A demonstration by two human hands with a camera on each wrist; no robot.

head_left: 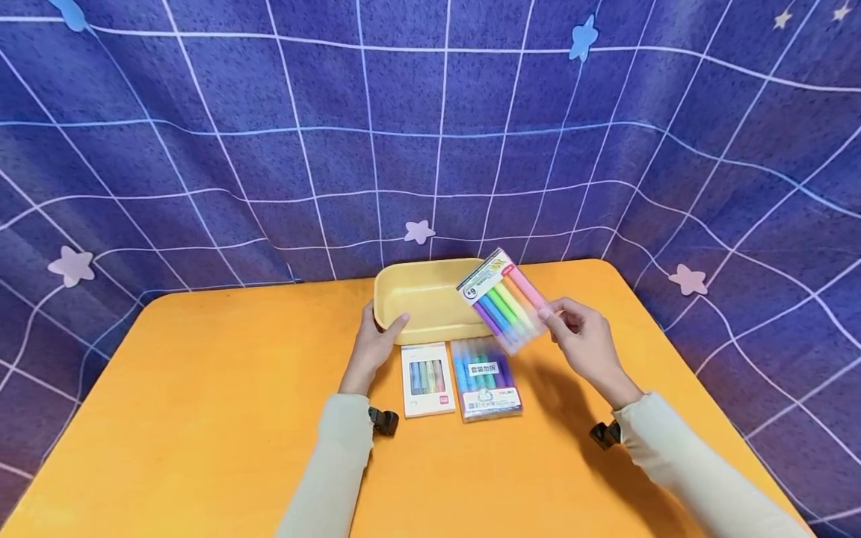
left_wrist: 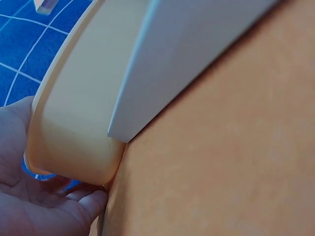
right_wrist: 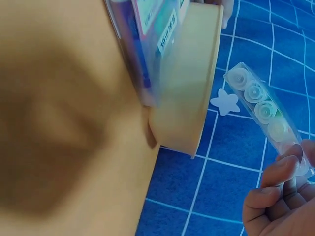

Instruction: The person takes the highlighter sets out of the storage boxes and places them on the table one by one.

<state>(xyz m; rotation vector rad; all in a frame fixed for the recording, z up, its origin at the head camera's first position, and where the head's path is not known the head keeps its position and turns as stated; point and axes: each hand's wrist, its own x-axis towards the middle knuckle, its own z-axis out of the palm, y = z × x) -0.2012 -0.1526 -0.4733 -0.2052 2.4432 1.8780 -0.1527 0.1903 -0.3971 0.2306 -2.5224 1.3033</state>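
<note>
My left hand point(head_left: 368, 347) grips the left end of a yellow plastic bin point(head_left: 420, 299), its thumb at the rim. In the left wrist view, fingers reach under the corner of the bin point(left_wrist: 78, 113). My right hand point(head_left: 584, 342) pinches one edge of a clear pack of highlighters point(head_left: 506, 300) in rainbow colours. The pack is tilted in the air over the bin's right end. In the right wrist view, the round ends of the highlighters point(right_wrist: 266, 110) face the camera, apart from the bin point(right_wrist: 189, 83).
In front of the bin, a white marker box point(head_left: 428, 403) and a clear pack of blue, green and purple markers point(head_left: 486, 379) stand side by side. The bin sits at the back of the orange table point(head_left: 255, 403), near a blue gridded curtain point(head_left: 323, 164).
</note>
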